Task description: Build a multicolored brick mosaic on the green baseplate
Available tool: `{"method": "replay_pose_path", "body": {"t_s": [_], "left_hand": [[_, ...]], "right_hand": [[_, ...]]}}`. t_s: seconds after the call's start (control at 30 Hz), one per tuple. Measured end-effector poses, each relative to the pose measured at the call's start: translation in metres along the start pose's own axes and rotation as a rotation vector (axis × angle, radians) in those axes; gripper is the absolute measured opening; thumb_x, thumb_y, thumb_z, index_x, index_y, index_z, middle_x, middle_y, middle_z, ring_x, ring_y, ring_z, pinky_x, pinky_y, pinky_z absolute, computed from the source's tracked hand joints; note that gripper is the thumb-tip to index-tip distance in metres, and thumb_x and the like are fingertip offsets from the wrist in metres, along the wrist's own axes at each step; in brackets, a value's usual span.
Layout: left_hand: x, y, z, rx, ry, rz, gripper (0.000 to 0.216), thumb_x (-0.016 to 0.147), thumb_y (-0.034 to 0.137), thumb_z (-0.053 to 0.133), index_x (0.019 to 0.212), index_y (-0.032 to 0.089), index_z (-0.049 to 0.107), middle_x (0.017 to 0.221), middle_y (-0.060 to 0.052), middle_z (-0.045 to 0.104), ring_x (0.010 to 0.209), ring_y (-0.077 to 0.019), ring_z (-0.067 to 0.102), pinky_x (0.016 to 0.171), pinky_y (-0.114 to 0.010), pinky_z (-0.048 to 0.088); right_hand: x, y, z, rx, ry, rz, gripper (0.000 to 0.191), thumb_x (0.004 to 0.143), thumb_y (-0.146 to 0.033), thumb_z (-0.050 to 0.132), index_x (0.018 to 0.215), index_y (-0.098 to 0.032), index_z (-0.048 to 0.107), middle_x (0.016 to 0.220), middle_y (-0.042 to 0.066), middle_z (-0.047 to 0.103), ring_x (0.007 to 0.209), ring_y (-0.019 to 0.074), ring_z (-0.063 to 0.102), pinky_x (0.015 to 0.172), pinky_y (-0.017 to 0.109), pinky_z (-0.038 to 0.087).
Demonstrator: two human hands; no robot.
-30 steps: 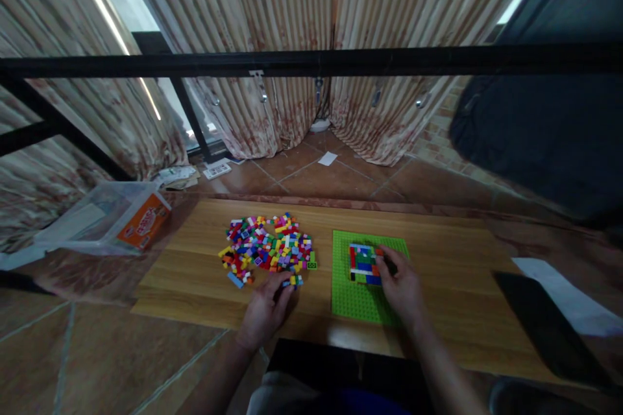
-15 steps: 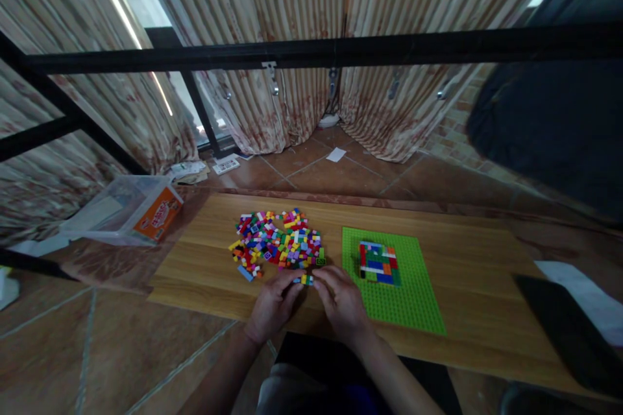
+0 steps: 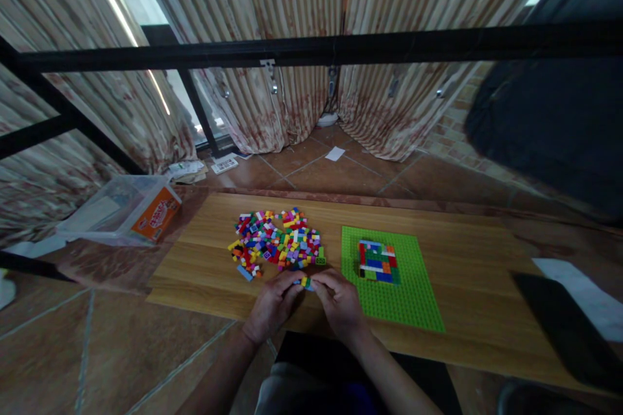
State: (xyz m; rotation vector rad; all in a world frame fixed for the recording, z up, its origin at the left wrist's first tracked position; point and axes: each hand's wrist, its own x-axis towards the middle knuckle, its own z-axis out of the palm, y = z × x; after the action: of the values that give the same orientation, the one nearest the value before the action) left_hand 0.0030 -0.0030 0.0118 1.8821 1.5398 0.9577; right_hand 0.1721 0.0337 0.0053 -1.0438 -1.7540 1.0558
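Note:
A heap of small coloured bricks [image 3: 277,244] lies on the wooden board [image 3: 457,272]. To its right is a green baseplate [image 3: 406,295] carrying a low block of red, blue, green and white bricks [image 3: 378,261]. My left hand [image 3: 271,305] and my right hand [image 3: 338,301] meet at the heap's near edge, fingers curled together. Both pinch a small cluster of yellow, green and blue bricks [image 3: 305,282] between the fingertips.
A clear plastic box with an orange label [image 3: 129,207] sits on the floor at the left. A black metal bar [image 3: 341,48] crosses the view in front of striped curtains. A dark flat object [image 3: 564,331] and white paper [image 3: 579,295] lie at the right.
My right hand left the block on the baseplate and came left to the heap's edge. Both hands have closed in on the small brick cluster. The view shifted slightly.

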Motion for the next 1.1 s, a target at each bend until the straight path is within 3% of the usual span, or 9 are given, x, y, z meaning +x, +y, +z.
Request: {"method": "replay_pose_path", "body": {"t_s": [0.37,0.57,0.83,0.97,1.1], "left_hand": [[0.000,-0.003,0.002,0.008,0.047,-0.003,0.020,0.090,0.027,0.052,0.105,0.023,0.064,0.102,-0.002,0.071,0.094,-0.0158,0.066,0.085,-0.027,0.052],[0.001,-0.006,0.004,0.019,0.084,-0.046,0.022,0.089,0.029,0.052,0.106,0.021,0.064,0.102,-0.004,0.071,0.095,-0.0173,0.067,0.086,-0.029,0.052],[0.001,-0.015,0.006,0.046,0.084,-0.064,0.024,0.089,0.032,0.052,0.108,0.023,0.064,0.105,-0.004,0.071,0.098,-0.0191,0.067,0.088,-0.033,0.053],[0.002,-0.017,0.007,0.067,0.104,-0.046,0.025,0.088,0.033,0.052,0.108,0.023,0.064,0.103,-0.005,0.072,0.095,-0.0197,0.067,0.087,-0.034,0.053],[0.002,-0.015,0.007,0.063,0.099,-0.034,0.024,0.089,0.032,0.052,0.107,0.022,0.064,0.103,-0.005,0.072,0.094,-0.0191,0.067,0.085,-0.032,0.054]], "right_hand": [[0.000,-0.004,-0.009,0.085,0.062,0.075,0.018,0.087,-0.029,0.056,0.092,-0.026,0.072,0.088,0.003,0.069,0.083,0.0179,0.063,0.077,0.031,0.050],[-0.001,-0.006,-0.048,0.031,0.191,0.092,0.018,0.085,-0.036,0.059,0.088,-0.027,0.073,0.086,0.003,0.070,0.083,0.0182,0.064,0.076,0.032,0.050],[0.004,0.024,-0.119,-0.117,0.489,0.183,0.027,0.079,-0.045,0.062,0.085,-0.021,0.073,0.089,0.007,0.071,0.085,0.0219,0.064,0.078,0.036,0.050],[0.013,0.036,-0.133,-0.192,0.486,0.233,0.030,0.078,-0.048,0.061,0.083,-0.021,0.073,0.087,0.007,0.071,0.083,0.0224,0.064,0.076,0.036,0.050],[0.019,0.046,-0.130,-0.221,0.448,0.211,0.032,0.077,-0.050,0.061,0.082,-0.021,0.074,0.089,0.007,0.070,0.085,0.0227,0.063,0.081,0.039,0.049]]}}
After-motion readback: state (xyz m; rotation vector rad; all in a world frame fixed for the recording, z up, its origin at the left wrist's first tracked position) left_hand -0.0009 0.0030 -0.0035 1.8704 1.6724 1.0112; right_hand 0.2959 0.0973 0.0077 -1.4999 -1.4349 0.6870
